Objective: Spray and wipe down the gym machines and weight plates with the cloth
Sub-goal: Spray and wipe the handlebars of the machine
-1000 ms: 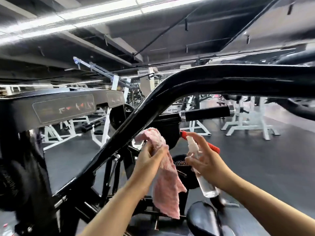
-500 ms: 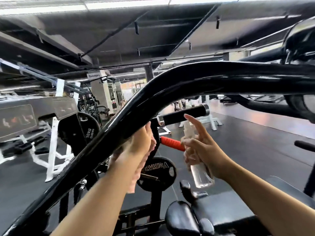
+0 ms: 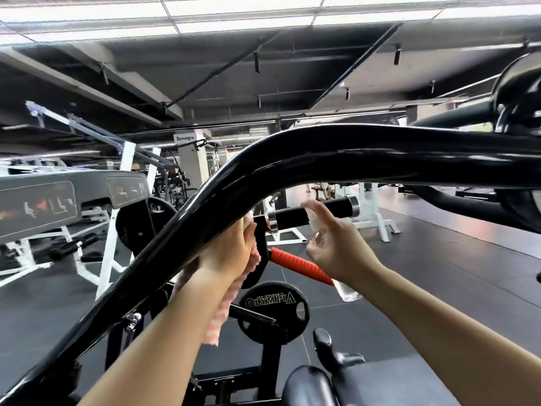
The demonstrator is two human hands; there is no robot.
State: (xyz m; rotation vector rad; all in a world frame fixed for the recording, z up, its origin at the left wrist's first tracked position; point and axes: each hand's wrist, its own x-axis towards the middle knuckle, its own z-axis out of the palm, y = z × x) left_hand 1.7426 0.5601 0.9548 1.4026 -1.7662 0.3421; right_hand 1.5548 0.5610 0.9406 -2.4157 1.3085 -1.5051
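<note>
Black frame bar (image 3: 322, 159) before weight plate (image 3: 273, 313)

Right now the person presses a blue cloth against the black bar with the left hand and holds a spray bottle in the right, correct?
Nearly. In the head view the cloth is pink, not blue. The left hand does press it against the black bar, and the right hand holds the spray bottle.

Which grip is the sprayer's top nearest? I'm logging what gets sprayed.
The black handle, capped with chrome rings. The spray bottle in the right hand has its top right before it; the orange handle slants lower, beneath that hand.
</note>
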